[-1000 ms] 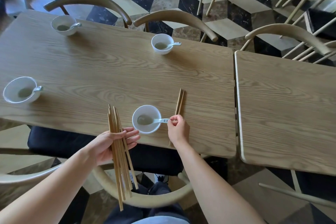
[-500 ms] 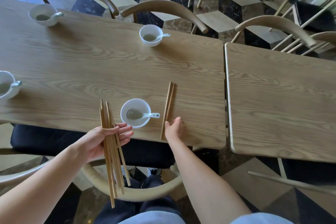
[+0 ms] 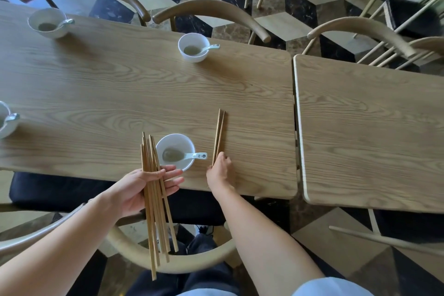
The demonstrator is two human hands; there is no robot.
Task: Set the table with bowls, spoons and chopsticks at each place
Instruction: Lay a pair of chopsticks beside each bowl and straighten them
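Observation:
A white bowl (image 3: 176,143) holding a white spoon (image 3: 196,156) stands at the near edge of the wooden table (image 3: 101,94). To its right, a pair of wooden chopsticks (image 3: 219,132) lies flat on the table, pointing away from me. My right hand (image 3: 219,172) rests on the table with its fingertips closed on the pair's near end. Left of the bowl, my left hand (image 3: 137,191) holds a bundle of several chopsticks (image 3: 153,202), palm up at the table edge. Each of the other three bowls, far (image 3: 193,42), far left (image 3: 46,18) and left (image 3: 4,125), holds a spoon and has no chopsticks beside it.
A second wooden table (image 3: 372,132) butts against the first on the right, with a narrow gap between them. Curved-back wooden chairs (image 3: 211,11) stand along the far side. Another chair back (image 3: 134,251) is right below my arms. The floor is checkered.
My right hand has slid back along the laid pair from its middle to its near end. The left hand with the bundle has shifted slightly nearer the bowl. The view has drifted right.

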